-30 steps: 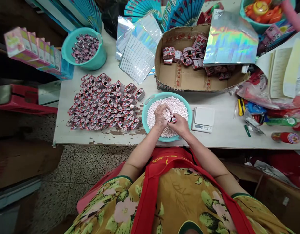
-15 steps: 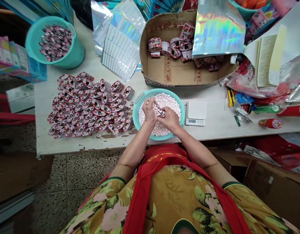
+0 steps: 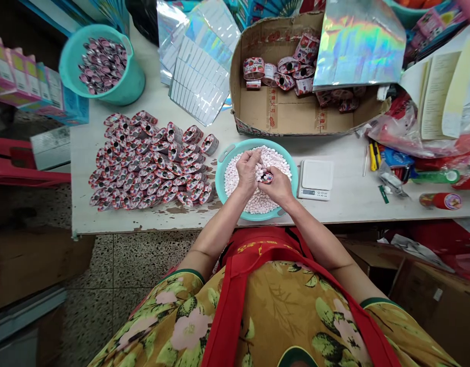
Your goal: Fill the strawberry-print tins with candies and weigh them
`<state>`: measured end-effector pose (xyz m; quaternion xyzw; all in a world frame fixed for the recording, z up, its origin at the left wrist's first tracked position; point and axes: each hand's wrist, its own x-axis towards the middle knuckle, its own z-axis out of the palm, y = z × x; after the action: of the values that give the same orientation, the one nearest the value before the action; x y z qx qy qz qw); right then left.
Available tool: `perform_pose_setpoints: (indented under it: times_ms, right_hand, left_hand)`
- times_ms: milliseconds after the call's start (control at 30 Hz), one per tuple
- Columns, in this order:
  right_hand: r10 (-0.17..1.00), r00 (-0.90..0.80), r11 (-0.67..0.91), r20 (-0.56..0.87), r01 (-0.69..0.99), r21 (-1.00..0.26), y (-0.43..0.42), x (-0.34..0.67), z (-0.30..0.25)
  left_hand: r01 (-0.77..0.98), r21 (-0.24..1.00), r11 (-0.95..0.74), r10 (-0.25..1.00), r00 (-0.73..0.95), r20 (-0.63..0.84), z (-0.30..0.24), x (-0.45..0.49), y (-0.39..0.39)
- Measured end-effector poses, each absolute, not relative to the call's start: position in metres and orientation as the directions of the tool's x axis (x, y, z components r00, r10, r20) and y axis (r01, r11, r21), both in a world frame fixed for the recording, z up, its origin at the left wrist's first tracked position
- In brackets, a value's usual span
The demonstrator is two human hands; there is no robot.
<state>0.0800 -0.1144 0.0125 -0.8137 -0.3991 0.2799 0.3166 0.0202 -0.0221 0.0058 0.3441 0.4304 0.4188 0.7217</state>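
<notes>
Both hands are over a turquoise basin (image 3: 218, 176) filled with small pinkish-white candy pellets (image 3: 277, 157). My left hand (image 3: 248, 171) is cupped around some pellets, its fingers curled beside the mouth of a small printed oval container (image 3: 266, 177). That red-and-white container sits in the grip of my right hand (image 3: 278, 186), its opening facing up, with pellets at its mouth. To the left stand rows of similar oval containers (image 3: 143, 165), open ends showing. Just right of the basin lies a white digital scale (image 3: 316, 176).
A cardboard box (image 3: 292, 109) with more printed containers stands behind the basin, a shiny holographic sheet (image 3: 357, 46) across its right end. Back left is a turquoise bucket (image 3: 137, 76) of small lids. A box cutter (image 3: 373, 155) and a red jar (image 3: 441, 201) lie at right.
The whole view has shifted, so the table's things appear farther right. My left fingers have drawn in closer over the container, and fewer pellets show in that palm.
</notes>
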Motion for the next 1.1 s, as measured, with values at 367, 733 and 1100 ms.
perform_pose_setpoints:
  times_ms: [367,733,1100]
  right_hand:
    - [0.820,0.548,-0.430,-0.165,0.401,-0.809,-0.118,0.077,0.017]
    - [0.838,0.536,-0.319,-0.105,0.324,-0.891,-0.117,0.079,0.015]
    - [0.847,0.519,-0.220,-0.116,0.145,-0.965,-0.121,0.090,0.002]
  left_hand:
    - [-0.304,0.857,0.416,0.899,0.282,-0.336,0.017,0.021,-0.022]
    - [-0.344,0.845,0.409,0.897,0.319,-0.305,0.031,0.022,-0.022]
    - [-0.322,0.793,0.516,0.821,0.449,-0.352,0.043,0.022,-0.024]
